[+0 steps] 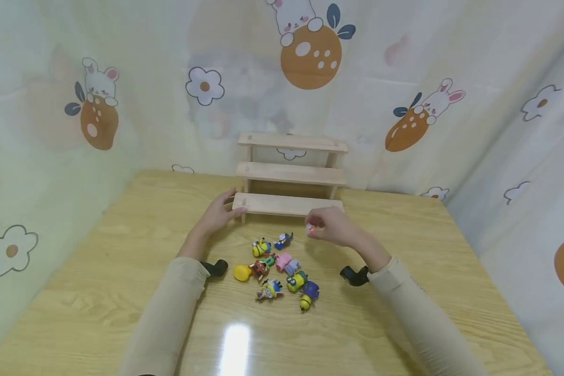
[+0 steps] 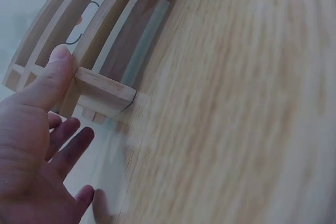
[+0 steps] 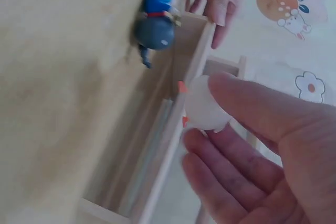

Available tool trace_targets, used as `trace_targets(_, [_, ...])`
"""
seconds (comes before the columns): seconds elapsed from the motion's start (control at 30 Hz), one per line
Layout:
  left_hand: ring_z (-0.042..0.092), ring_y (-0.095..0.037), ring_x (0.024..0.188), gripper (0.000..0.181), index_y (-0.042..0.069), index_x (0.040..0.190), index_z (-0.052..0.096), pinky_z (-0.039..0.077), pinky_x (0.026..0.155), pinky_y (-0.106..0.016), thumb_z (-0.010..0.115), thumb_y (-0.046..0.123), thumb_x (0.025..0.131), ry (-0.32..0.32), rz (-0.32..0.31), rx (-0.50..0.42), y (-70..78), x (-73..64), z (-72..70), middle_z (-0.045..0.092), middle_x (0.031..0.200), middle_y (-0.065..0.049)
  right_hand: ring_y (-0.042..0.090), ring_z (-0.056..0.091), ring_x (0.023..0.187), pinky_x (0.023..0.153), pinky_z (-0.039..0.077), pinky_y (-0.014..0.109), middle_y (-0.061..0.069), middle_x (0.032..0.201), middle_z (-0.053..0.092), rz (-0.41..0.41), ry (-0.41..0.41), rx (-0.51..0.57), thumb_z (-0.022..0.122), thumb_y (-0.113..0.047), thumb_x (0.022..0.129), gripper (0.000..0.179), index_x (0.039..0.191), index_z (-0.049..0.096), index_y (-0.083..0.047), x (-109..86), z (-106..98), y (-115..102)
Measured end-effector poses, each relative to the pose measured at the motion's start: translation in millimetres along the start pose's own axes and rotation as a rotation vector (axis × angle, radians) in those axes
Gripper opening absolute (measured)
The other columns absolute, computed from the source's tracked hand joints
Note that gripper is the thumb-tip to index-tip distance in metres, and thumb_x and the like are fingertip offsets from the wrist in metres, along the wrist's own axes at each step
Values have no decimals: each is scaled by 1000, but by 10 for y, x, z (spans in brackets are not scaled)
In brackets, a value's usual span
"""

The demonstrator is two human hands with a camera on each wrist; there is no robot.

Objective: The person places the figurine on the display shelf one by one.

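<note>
My left hand (image 1: 218,213) is at the left end of a three-step wooden display stand (image 1: 289,204). Its thumb lies on the lowest board, and its other fingers reach past the board's end. Just in front of that board's right part, my right hand (image 1: 333,225) pinches a small white round figurine (image 3: 202,103) with orange-red bits between thumb and fingers. Nearest to it on the table lies a dark-and-blue figurine (image 3: 155,27). To the left of that is a yellow-and-blue minion figurine (image 1: 261,247).
Several more figurines lie in a loose group on the wooden table (image 1: 357,334), among them a pink one (image 1: 283,261), a brown one (image 1: 259,269), a yellow-and-purple one (image 1: 309,293) and a green-and-yellow one (image 1: 296,281). A patterned curtain (image 1: 160,94) hangs right behind the stand.
</note>
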State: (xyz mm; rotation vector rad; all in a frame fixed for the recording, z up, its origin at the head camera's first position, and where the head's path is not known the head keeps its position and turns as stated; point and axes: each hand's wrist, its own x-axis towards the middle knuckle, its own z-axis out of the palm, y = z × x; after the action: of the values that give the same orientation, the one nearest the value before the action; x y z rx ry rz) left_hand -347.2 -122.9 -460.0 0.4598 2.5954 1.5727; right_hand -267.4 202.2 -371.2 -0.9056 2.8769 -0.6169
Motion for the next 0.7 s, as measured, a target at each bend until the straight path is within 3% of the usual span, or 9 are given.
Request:
trace_targets(0.17, [33, -33, 140, 86, 2, 149, 23, 25, 116, -44, 67, 40, 87, 12, -6, 13, -20, -11, -29, 35, 151, -18, 23, 66, 92, 83, 54, 42, 7, 97, 71, 40, 65, -17, 74, -20, 83, 25, 104, 68, -9, 210, -175, -77])
trace_targets(0.33, [35, -34, 138, 83, 1, 149, 25, 26, 115, -45, 69, 34, 87, 12, -3, -20, -22, 3, -23, 39, 148, -19, 24, 67, 90, 82, 54, 40, 11, 97, 71, 45, 101, 12, 73, -17, 84, 26, 106, 66, -4, 435, -324, -131])
trace_targets(0.7, [29, -33, 142, 82, 3, 149, 25, 20, 118, -45, 69, 30, 87, 0, 25, -67, -9, -75, -27, 33, 152, -18, 23, 68, 93, 83, 53, 38, 12, 103, 72, 130, 190, -22, 72, -21, 86, 33, 114, 68, -4, 889, -665, -287])
